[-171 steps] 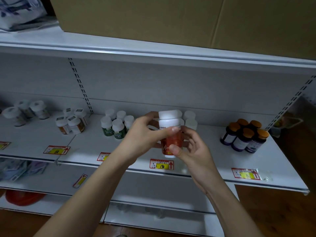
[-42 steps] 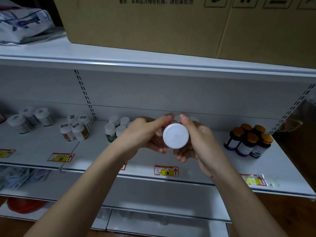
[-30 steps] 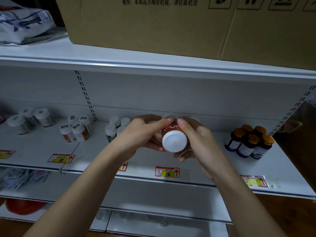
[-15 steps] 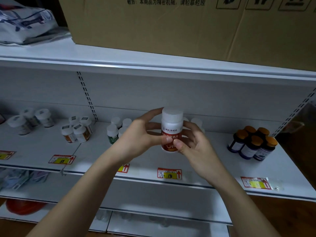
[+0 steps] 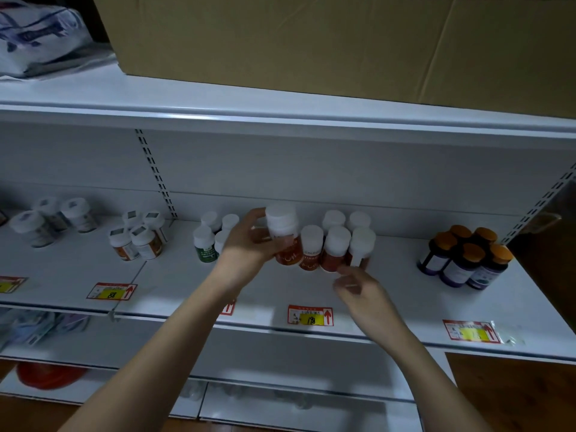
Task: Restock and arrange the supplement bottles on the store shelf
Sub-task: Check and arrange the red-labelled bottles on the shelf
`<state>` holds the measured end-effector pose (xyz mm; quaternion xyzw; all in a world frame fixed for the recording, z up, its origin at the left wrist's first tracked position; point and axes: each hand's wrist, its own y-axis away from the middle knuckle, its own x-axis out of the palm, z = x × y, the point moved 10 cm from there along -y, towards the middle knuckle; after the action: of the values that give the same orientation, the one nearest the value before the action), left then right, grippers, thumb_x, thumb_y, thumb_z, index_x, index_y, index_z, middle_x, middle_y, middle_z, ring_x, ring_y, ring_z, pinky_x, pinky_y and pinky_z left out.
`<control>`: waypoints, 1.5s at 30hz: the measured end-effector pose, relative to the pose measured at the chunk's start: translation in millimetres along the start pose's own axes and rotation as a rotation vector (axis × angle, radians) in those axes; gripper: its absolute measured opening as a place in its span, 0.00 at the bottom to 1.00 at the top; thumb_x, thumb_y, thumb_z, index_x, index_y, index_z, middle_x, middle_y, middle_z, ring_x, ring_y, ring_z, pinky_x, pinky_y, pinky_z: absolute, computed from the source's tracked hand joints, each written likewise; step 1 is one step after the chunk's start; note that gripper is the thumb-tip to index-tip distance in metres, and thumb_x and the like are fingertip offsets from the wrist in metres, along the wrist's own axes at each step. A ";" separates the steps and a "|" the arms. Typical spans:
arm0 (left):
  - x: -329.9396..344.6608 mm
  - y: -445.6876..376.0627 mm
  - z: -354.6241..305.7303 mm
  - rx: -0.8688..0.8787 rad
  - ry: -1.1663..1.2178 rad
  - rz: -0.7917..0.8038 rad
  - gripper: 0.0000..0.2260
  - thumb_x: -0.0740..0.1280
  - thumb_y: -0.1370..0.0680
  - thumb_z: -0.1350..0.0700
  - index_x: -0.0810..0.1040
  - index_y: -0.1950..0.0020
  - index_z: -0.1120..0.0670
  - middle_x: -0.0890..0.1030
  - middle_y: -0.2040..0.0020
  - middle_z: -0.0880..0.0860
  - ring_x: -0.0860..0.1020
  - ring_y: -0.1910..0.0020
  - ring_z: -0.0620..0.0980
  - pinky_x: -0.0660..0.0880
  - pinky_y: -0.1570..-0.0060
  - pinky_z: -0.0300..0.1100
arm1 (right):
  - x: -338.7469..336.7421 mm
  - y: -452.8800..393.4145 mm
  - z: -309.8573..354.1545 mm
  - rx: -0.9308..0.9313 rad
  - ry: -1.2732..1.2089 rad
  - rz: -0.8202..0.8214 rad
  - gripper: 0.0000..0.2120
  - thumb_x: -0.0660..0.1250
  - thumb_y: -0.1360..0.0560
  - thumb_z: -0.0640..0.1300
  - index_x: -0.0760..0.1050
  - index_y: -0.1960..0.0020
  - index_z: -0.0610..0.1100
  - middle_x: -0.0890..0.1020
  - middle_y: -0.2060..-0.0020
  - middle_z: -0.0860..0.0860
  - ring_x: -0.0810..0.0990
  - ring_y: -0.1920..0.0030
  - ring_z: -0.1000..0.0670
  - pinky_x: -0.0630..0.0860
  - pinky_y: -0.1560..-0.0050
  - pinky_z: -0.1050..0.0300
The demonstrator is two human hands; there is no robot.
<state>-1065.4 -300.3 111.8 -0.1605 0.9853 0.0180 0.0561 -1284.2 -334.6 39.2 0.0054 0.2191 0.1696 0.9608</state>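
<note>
Beside the price tag [image 5: 310,315] marked 198, just above it: red bottle row [image 5: 333,247] standing on the shelf [image 5: 405,294].
Held bottle [image 5: 284,233]: upright, at the row's left end, touching it.
Left hand [image 5: 249,241]: fingers wrapped round the held bottle.
Right hand [image 5: 358,286]: loosely curled, grasping nothing, near the tag's upper right.

A cardboard box [image 5: 311,42] and a plastic bag [image 5: 34,35] sit on top; a red object [image 5: 46,375] lies lowest.

Shelf-edge price tags [image 5: 310,315] read "198" and "88" [image 5: 111,291].
</note>
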 end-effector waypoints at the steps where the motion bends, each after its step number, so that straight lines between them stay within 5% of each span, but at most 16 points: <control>1: -5.0 -6.5 3.0 0.003 -0.018 -0.029 0.22 0.75 0.27 0.61 0.73 0.36 0.50 0.84 0.50 0.52 0.83 0.50 0.51 0.81 0.50 0.46 | -4.4 -2.6 -17.1 0.050 0.041 -0.036 0.11 0.65 0.21 0.41 0.76 0.39 0.47 0.81 0.50 0.52 0.79 0.48 0.50 0.70 0.53 0.63; 5: -13.7 -32.7 9.3 0.006 -0.118 -0.074 0.21 0.74 0.25 0.61 0.70 0.38 0.47 0.82 0.53 0.48 0.80 0.56 0.42 0.74 0.60 0.37 | -33.2 -14.9 -57.1 0.096 0.203 -0.246 0.13 0.64 0.20 0.40 0.76 0.37 0.40 0.80 0.44 0.44 0.78 0.44 0.44 0.68 0.49 0.61; 8: -7.8 -56.8 14.4 0.008 -0.130 -0.020 0.22 0.73 0.25 0.63 0.70 0.35 0.50 0.82 0.49 0.52 0.80 0.49 0.48 0.74 0.56 0.33 | -43.6 -27.6 -71.7 0.119 0.374 -0.262 0.20 0.63 0.19 0.46 0.71 0.30 0.40 0.75 0.34 0.44 0.71 0.33 0.43 0.67 0.37 0.55; 12: 0.0 -94.3 30.9 -0.034 -0.180 -0.005 0.23 0.75 0.27 0.64 0.71 0.36 0.52 0.77 0.42 0.52 0.77 0.39 0.54 0.77 0.39 0.51 | -39.1 -48.3 -92.8 0.156 0.700 -0.144 0.30 0.56 0.19 0.57 0.61 0.23 0.41 0.64 0.24 0.44 0.59 0.24 0.43 0.56 0.25 0.47; 15: 8.0 -115.2 47.6 -0.083 -0.209 -0.010 0.26 0.77 0.28 0.60 0.69 0.34 0.54 0.74 0.37 0.50 0.75 0.35 0.55 0.75 0.37 0.58 | -34.4 -53.9 -104.2 0.148 0.822 -0.138 0.36 0.45 0.23 0.64 0.60 0.23 0.43 0.61 0.23 0.45 0.56 0.22 0.43 0.52 0.23 0.44; 22: 33.6 -129.9 77.2 -0.206 -0.043 0.035 0.24 0.73 0.26 0.66 0.69 0.37 0.49 0.75 0.38 0.51 0.77 0.41 0.53 0.79 0.49 0.50 | -32.2 -55.4 -104.7 0.112 0.810 -0.178 0.29 0.55 0.19 0.57 0.59 0.22 0.44 0.60 0.22 0.46 0.54 0.21 0.43 0.49 0.22 0.44; 30: 62.0 -127.9 94.2 -0.337 0.010 0.213 0.22 0.66 0.24 0.70 0.72 0.35 0.50 0.78 0.42 0.53 0.77 0.47 0.51 0.77 0.51 0.45 | -35.2 -57.1 -110.3 0.112 0.822 -0.209 0.33 0.47 0.23 0.61 0.60 0.23 0.45 0.62 0.22 0.46 0.56 0.22 0.43 0.50 0.22 0.44; 36: 70.6 -124.2 91.9 -0.414 0.111 0.205 0.14 0.66 0.19 0.53 0.74 0.34 0.51 0.78 0.38 0.53 0.78 0.43 0.53 0.77 0.50 0.45 | -34.3 -58.6 -111.8 0.113 0.840 -0.204 0.30 0.53 0.19 0.58 0.59 0.22 0.44 0.61 0.22 0.46 0.55 0.22 0.43 0.49 0.22 0.43; 45: 69.7 -135.0 86.0 -0.343 -0.139 0.152 0.12 0.66 0.19 0.51 0.75 0.36 0.50 0.78 0.39 0.52 0.77 0.44 0.49 0.77 0.43 0.48 | -34.9 -59.2 -111.1 0.113 0.838 -0.202 0.29 0.54 0.19 0.58 0.59 0.22 0.45 0.61 0.22 0.46 0.56 0.22 0.43 0.50 0.22 0.43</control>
<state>-1079.0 -445.6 15.9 -0.0913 0.9708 0.2008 0.0944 -1341.6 -408.9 -51.6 -0.0330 0.5985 0.0500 0.7989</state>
